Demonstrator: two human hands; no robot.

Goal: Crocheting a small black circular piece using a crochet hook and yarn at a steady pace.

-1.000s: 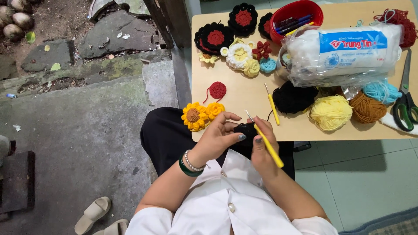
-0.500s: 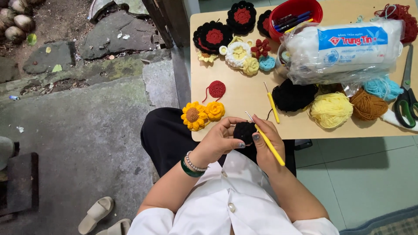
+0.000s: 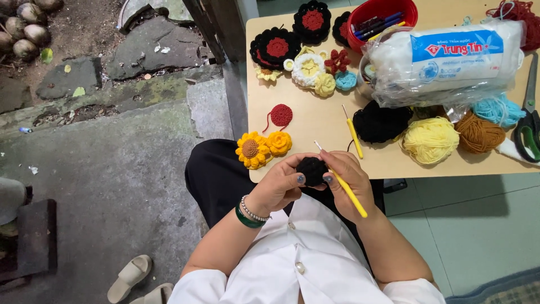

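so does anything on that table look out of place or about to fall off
Mostly tidy. The yellow crochet flowers sit right at the table corner, partly over the edge, so a nudge could drop them. The left hand and right hand hold the black piece and the yellow hook.

The tabletop stands ahead of the seated person, whose two hands meet at its near edge. The left hand and the right hand close around a small crocheted piece between them; a crochet hook lies along the right hand. Left of the hands, two crocheted flowers overhang the near edge. A second hook lies beyond the hands, with yarn balls to its right. A bag of stuffing lies behind the yarn balls, scissors at the far right edge.
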